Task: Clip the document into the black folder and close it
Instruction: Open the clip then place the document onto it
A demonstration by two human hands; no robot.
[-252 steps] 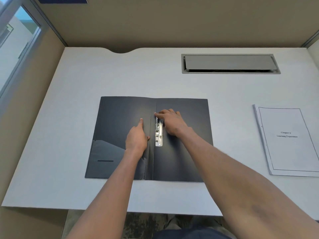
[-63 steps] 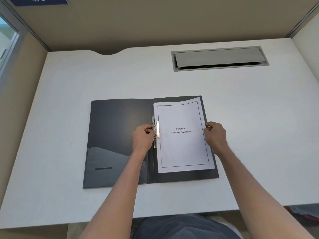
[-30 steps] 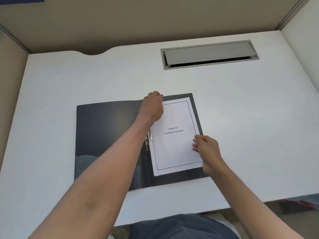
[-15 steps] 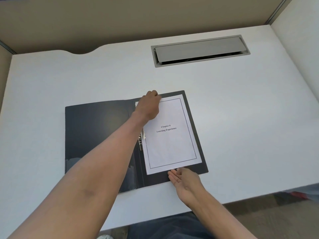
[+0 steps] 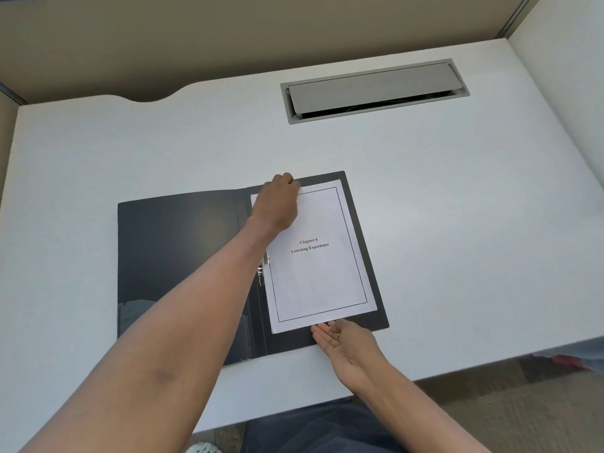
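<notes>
The black folder (image 5: 183, 253) lies open on the white desk. The white document (image 5: 317, 276), titled "Chapter 6 Learning Experience", lies on its right half. The metal clip (image 5: 264, 266) sits at the spine by the paper's left edge, partly hidden by my left forearm. My left hand (image 5: 277, 204) rests at the document's top left corner with fingers curled over the top edge. My right hand (image 5: 343, 341) lies flat, palm turned up and sideways, its fingertips touching the document's bottom edge.
A grey cable hatch (image 5: 376, 89) is set into the desk (image 5: 474, 223) at the back right. Beige partition walls stand behind and at both sides. The desk's front edge runs just below the folder, with floor visible at the lower right.
Over the last second my right hand went from the document's right edge down to its bottom edge. My left hand has stayed at the top left corner. The view has shifted slightly.
</notes>
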